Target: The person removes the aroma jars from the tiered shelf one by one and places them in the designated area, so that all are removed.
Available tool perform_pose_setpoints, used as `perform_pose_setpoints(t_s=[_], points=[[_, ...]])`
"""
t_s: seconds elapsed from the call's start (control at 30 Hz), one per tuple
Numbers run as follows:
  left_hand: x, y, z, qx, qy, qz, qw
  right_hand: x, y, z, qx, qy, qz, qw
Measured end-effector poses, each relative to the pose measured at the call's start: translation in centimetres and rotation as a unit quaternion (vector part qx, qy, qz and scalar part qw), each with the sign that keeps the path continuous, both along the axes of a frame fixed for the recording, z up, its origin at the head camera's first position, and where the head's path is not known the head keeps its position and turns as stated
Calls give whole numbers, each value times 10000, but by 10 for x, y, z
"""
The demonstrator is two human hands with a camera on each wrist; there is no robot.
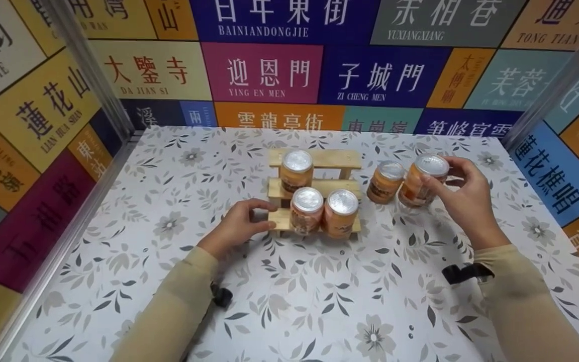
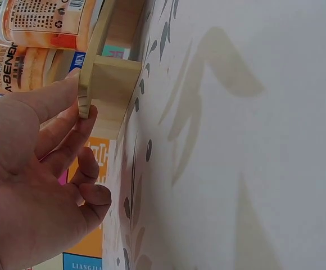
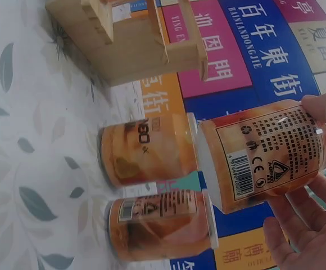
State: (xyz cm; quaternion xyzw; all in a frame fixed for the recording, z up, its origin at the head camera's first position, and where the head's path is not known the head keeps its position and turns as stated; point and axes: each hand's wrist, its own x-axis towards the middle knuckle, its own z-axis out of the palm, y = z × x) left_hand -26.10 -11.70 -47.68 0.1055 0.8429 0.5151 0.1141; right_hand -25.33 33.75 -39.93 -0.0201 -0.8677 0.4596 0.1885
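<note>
A three-step wooden rack (image 1: 337, 187) stands on the table, with one orange can (image 1: 297, 172) on its middle step and two cans, a left one (image 1: 306, 211) and a right one (image 1: 341, 213), on the lowest step. My left hand (image 1: 242, 221) pinches the left end of the lowest step, thumb and fingertips at the plank's edge (image 2: 86, 93) in the left wrist view. My right hand (image 1: 465, 196) grips a silver-lidded can (image 3: 264, 154), held above the table. Under it stand two more cans, one nearer the rack (image 3: 146, 149) and another (image 3: 160, 225), largely hidden in the head view.
A white tablecloth (image 1: 269, 301) with grey flowers and leaves covers the table. Panels with large printed characters (image 1: 264, 70) line the back and both sides. Clear upright edges (image 1: 553, 70) stand at the back corners. Black straps (image 1: 470, 272) circle both wrists.
</note>
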Motion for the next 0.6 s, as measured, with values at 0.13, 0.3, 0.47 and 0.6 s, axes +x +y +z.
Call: perform_pose_setpoints(t_s=[0.13, 0.3, 0.47, 0.6], points=[[0, 0, -1, 51, -27, -18, 10000, 5, 13, -2, 67, -50, -93, 9999], [1, -1, -3, 26, -50, -2, 10000, 8, 29, -3, 70, -117, -265, 9996], [0, -1, -4, 14, 130, -87, 9999, 10, 43, -5, -117, -158, -533, 9984], [-1, -1, -4, 17, 233, -116, 9997, 9, 53, -12, -237, -319, -739, 9965]])
